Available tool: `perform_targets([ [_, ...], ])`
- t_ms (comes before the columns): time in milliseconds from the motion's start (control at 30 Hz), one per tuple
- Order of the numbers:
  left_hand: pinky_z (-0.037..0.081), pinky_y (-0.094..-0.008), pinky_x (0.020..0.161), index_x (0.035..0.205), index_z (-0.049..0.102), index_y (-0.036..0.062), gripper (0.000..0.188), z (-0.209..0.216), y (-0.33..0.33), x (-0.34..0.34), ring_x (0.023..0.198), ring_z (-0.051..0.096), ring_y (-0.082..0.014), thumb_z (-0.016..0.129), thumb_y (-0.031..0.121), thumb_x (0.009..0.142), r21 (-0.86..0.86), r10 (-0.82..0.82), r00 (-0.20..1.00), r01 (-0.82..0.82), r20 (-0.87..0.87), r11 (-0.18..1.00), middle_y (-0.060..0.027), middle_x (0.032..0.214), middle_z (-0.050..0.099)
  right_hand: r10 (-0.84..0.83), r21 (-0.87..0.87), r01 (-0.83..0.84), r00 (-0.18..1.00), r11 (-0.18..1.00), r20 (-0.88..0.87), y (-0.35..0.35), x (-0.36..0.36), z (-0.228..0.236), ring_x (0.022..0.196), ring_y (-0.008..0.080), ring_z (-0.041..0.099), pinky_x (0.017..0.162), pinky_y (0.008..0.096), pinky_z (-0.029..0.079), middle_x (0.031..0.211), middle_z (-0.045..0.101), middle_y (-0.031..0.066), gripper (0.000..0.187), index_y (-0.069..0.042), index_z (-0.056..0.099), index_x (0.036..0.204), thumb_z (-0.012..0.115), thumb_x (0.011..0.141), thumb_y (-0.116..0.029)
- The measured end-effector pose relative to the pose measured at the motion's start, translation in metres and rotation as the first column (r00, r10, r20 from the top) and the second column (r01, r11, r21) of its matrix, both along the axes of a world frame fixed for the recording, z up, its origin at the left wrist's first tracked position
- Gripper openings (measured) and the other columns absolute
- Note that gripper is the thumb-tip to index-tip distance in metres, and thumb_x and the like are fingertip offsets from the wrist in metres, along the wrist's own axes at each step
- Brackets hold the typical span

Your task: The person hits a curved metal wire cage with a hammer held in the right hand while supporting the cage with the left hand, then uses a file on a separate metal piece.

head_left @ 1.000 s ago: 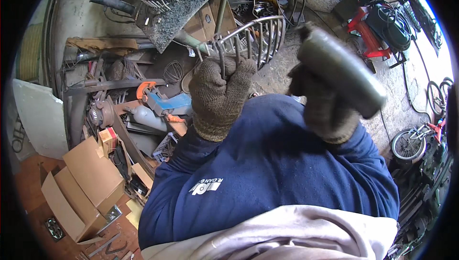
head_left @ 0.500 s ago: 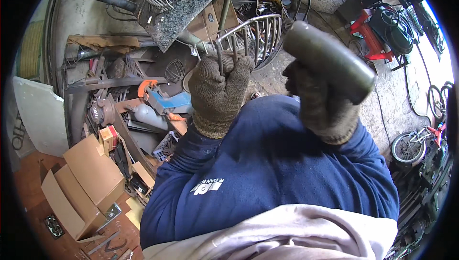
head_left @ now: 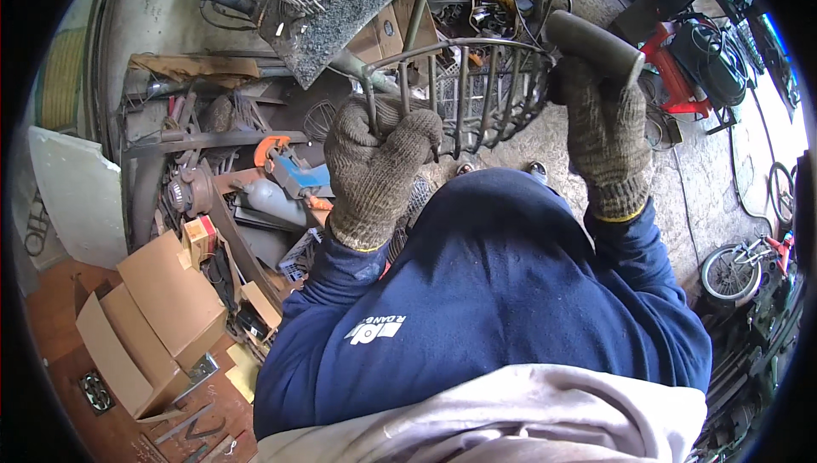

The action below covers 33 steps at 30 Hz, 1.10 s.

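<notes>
My left hand (head_left: 379, 165), in a brown knitted glove, is closed round the near-left bars of a metal cage-like rack (head_left: 461, 99). The rack has a curved rim and several upright rods, and it extends to the right of that hand. On the right, my right hand (head_left: 606, 135), gloved alike, is closed beneath a thick, dark cylindrical mallet head (head_left: 594, 46). The handle is hidden in the fist. The head tilts down to the right and is beside the rack's right end; whether they touch I cannot tell.
A grit-covered metal table (head_left: 349, 16) is at the upper left. Below it lie a blue tool with an orange clamp (head_left: 298, 175), a grey bottle (head_left: 274, 203) and an open cardboard box (head_left: 170, 301). A red stand (head_left: 672, 71) and a small bicycle (head_left: 734, 271) are on the right.
The mallet has swung forward and right, away from my body, and now sits by the rack's far right end. The rack has turned, showing more of its bars. My left hand keeps its grip.
</notes>
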<state>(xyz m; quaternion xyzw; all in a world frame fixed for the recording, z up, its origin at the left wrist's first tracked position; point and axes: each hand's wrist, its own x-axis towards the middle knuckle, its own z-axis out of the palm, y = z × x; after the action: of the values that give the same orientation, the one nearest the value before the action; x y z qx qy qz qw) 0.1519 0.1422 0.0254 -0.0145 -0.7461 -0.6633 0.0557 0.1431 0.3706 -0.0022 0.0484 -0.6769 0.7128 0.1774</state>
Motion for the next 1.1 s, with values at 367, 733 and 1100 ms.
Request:
perform_targets([
  [367, 0.049, -0.0214, 0.052, 0.09, 0.06, 0.0009, 0.022, 0.026, 0.007, -0.002, 0.057, 0.06, -0.008, 0.078, 0.012, 0.082, 0.221, -0.075, 0.975, 0.027, 0.21, 0.975, -0.0053, 0.073, 0.066, 0.086, 0.126, -0.116, 0.971, 0.985, 0.222, 0.019, 0.006, -0.013, 0.108, 0.0172, 0.059, 0.091, 0.031, 0.047, 0.118, 0.063, 0.0105, 0.031, -0.002, 0.055, 0.128, 0.053, 0.102, -0.018],
  [733, 0.052, -0.0224, 0.058, 0.107, 0.065, 0.0, 0.036, 0.04, 0.004, -0.02, 0.063, 0.062, -0.0071, 0.076, 0.026, 0.086, 0.022, -0.197, 0.937, 0.199, 0.288, 0.98, -0.0035, 0.082, 0.069, 0.109, -0.145, -0.08, 0.973, 0.986, 0.205, 0.02, 0.001, -0.027, 0.08, 0.0107, 0.066, 0.069, 0.0271, 0.053, 0.096, 0.07, 0.0061, 0.027, -0.003, 0.063, 0.118, 0.067, 0.093, -0.016],
  [1100, 0.054, -0.0245, 0.067, 0.102, 0.068, -0.0021, 0.029, 0.021, -0.005, -0.039, 0.075, 0.068, -0.0136, 0.075, 0.019, 0.083, 0.255, -0.354, 0.9, 0.291, 0.253, 0.922, -0.0095, 0.089, 0.072, 0.1, 0.208, -0.085, 0.993, 0.974, -0.061, 0.025, 0.005, -0.023, 0.087, 0.0199, 0.071, 0.075, 0.0306, 0.056, 0.101, 0.072, 0.0102, 0.027, -0.005, 0.07, 0.109, 0.076, 0.084, -0.012],
])
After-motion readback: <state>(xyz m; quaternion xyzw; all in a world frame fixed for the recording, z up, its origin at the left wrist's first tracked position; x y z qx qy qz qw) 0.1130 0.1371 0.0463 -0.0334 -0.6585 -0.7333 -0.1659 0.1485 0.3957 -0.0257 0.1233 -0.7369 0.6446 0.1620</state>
